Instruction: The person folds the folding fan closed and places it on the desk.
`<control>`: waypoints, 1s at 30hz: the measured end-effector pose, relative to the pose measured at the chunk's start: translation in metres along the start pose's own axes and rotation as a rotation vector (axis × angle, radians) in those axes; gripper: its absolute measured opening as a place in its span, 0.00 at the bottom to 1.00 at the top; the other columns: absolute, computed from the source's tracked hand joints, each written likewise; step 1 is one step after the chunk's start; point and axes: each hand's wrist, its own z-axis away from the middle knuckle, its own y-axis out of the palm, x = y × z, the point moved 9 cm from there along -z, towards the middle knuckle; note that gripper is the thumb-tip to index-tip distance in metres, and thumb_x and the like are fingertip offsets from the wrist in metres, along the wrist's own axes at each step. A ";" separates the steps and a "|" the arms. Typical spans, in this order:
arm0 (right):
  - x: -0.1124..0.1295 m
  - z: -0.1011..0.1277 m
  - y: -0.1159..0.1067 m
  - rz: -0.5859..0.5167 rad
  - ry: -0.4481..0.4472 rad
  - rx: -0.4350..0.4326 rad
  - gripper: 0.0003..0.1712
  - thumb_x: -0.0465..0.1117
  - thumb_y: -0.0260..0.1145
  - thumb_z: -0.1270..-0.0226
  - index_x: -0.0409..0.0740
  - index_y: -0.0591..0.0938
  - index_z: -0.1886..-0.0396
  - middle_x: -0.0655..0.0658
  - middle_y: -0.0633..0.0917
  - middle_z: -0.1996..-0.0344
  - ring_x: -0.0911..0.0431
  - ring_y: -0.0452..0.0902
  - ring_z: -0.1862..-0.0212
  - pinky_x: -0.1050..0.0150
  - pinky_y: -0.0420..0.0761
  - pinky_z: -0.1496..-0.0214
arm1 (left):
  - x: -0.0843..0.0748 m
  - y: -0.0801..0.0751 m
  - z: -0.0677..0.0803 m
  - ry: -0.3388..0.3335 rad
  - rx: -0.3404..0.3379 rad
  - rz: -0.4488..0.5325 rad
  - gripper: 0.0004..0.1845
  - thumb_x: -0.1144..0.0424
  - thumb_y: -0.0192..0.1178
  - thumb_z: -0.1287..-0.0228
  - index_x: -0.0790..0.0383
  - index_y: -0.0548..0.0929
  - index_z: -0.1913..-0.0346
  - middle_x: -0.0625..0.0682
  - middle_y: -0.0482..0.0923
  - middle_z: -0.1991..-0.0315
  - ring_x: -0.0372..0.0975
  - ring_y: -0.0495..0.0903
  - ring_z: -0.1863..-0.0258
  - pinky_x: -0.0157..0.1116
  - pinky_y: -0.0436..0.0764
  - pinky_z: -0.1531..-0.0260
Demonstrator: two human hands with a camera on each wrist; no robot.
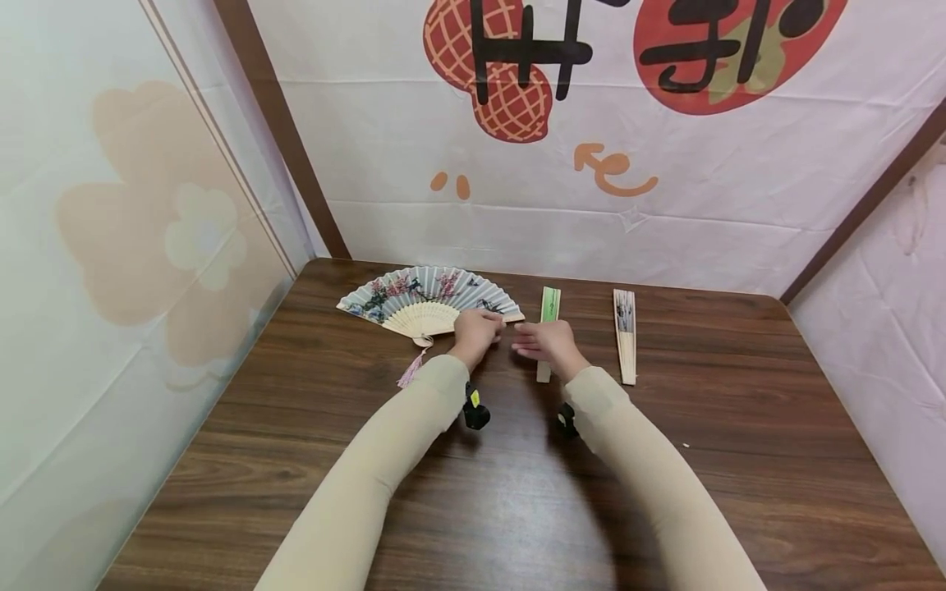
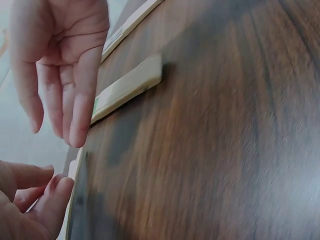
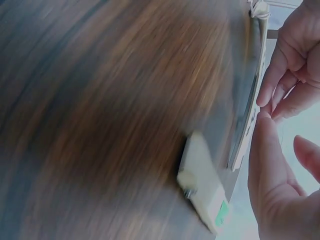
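- Dark walnut-grain wooden table point(image 1: 517, 492) fills the space under my arms, hemmed in by white printed cloth walls point(image 1: 702, 189).
- My left hand point(image 1: 476, 332) sits at the right end rib of the spread paper fan with painted blossoms and pale bamboo slats point(image 1: 424, 300); the fingers curl and seem to pinch that outer rib, probably to steady or swing it, though the contact is small in view.
- My right hand point(image 1: 547, 345) hovers just right of my left fingers, straight and relaxed, holding nothing.
- Under its knuckles lies a folded green-edged bamboo fan point(image 1: 550, 308), flat, pointing away from me.
- Further right of my fingers, a second folded fan with pale wooden ribs point(image 1: 625, 336) lies parallel, apart from both hands.
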 end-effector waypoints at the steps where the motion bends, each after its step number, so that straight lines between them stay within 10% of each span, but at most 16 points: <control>1: 0.000 0.000 0.002 -0.008 0.003 0.005 0.18 0.36 0.66 0.31 0.29 0.80 0.46 0.29 0.85 0.50 0.58 0.86 0.73 0.61 0.91 0.53 | 0.000 -0.003 -0.001 0.003 -0.006 0.027 0.07 0.72 0.65 0.39 0.69 0.89 0.59 0.62 0.87 0.57 0.46 0.89 0.64 0.35 0.91 0.62; 11: -0.004 -0.004 0.029 -0.082 0.030 0.030 0.19 0.36 0.64 0.30 0.30 0.80 0.44 0.28 0.83 0.46 0.56 0.87 0.68 0.60 0.90 0.49 | 0.004 -0.032 -0.014 0.021 -0.018 0.193 0.11 0.72 0.64 0.36 0.73 0.86 0.52 0.65 0.86 0.54 0.31 0.80 0.74 0.34 0.90 0.58; 16: -0.009 -0.006 0.041 -0.128 0.046 0.036 0.17 0.36 0.64 0.30 0.31 0.81 0.46 0.28 0.82 0.44 0.55 0.87 0.67 0.59 0.89 0.48 | 0.008 -0.049 -0.021 0.015 -0.052 0.236 0.11 0.71 0.62 0.34 0.73 0.86 0.52 0.65 0.86 0.55 0.44 0.88 0.64 0.24 0.87 0.69; 30: -0.027 -0.014 0.068 -0.290 0.155 0.074 0.16 0.35 0.63 0.28 0.31 0.81 0.45 0.30 0.83 0.44 0.49 0.87 0.58 0.59 0.86 0.41 | 0.019 -0.095 -0.034 -0.022 -0.123 0.278 0.14 0.65 0.62 0.31 0.69 0.85 0.47 0.66 0.84 0.48 0.53 0.84 0.47 0.41 0.88 0.46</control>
